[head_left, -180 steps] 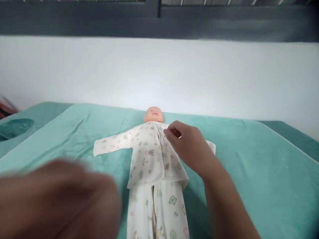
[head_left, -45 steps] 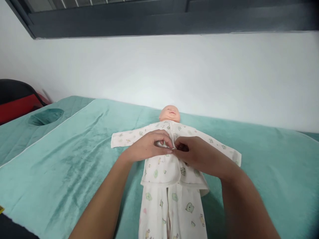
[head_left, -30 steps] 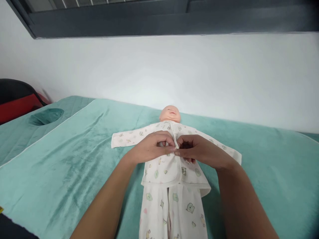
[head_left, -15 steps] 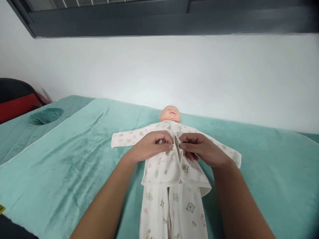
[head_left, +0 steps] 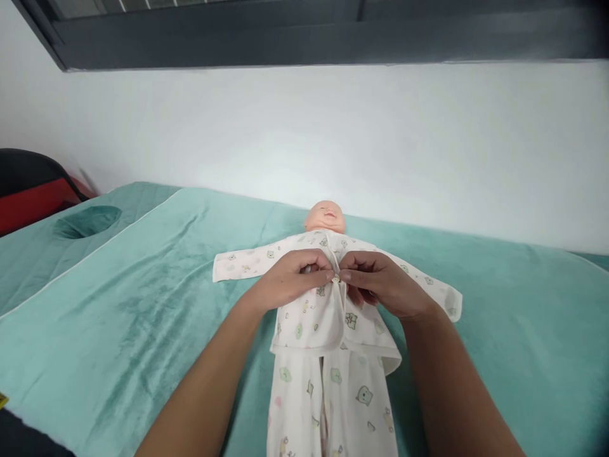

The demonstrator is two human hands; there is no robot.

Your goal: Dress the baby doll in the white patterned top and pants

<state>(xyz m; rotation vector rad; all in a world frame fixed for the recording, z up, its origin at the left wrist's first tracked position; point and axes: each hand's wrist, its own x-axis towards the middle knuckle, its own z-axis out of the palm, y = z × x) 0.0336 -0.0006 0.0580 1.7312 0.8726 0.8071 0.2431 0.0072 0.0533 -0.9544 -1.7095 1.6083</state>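
A baby doll (head_left: 325, 218) lies on its back, dressed in a white long-sleeved shirt (head_left: 309, 327) and matching trousers (head_left: 297, 400) printed with small bears. My left hand (head_left: 299, 273) pinches one front edge of the shirt at the chest, thumb against bent fingers. Opposite it, my right hand (head_left: 380, 282) is closed on the other front edge. The two thumb tips nearly meet, with a small pale fastener (head_left: 336, 278) between them; its exact kind is hidden. Both sleeves stretch out sideways, and below my hands the front edges lie close together.
Under the doll spreads a green plush cover (head_left: 157, 304) on a bed with a round hole (head_left: 88, 222) at the left. Behind rises a white wall (head_left: 304, 133) below a dark window frame (head_left: 285, 38). A black and red object (head_left: 38, 190) stands at the far left.
My hands have come closer together, drawing the shirt's two front edges against each other. The gap between the edges at the chest has narrowed.
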